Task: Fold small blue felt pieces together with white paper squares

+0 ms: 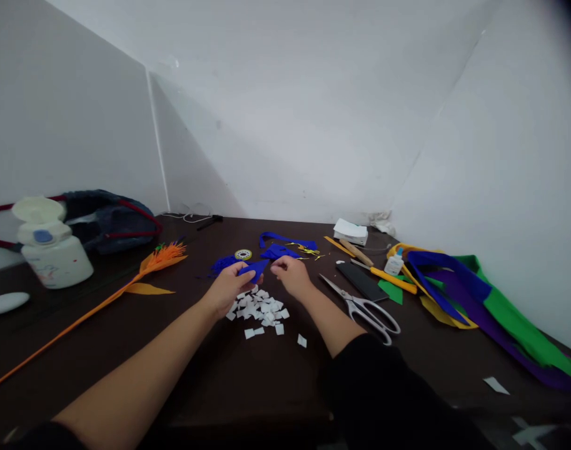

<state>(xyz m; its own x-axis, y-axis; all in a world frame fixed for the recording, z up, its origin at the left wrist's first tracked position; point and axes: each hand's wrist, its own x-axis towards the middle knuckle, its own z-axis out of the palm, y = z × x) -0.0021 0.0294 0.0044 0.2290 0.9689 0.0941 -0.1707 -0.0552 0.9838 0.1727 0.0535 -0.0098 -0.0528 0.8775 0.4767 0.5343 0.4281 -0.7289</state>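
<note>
Between the thumb and fingers of my left hand (231, 286) is a piece of blue crepe paper (255, 269), held out over the table. My right hand (290, 274) is closed in a pinch close to the paper's right end; what its fingertips hold, if anything, is too small to make out. Below both hands lies a heap of small white paper pieces (262, 309). Just beyond them are more blue cut paper (278, 251), shredded blue strips (223, 265), a round tape roll (243, 255) and thin yellow bits (308, 251).
Scissors (360, 305), a dark phone-like slab (360, 280), a yellow cutter (393, 279) and a glue bottle (395, 262) lie to the right, with coloured strips (510, 312) beyond. An orange paper flower (126, 289), a white bottle (55, 256) and a denim bag (105, 222) occupy the left.
</note>
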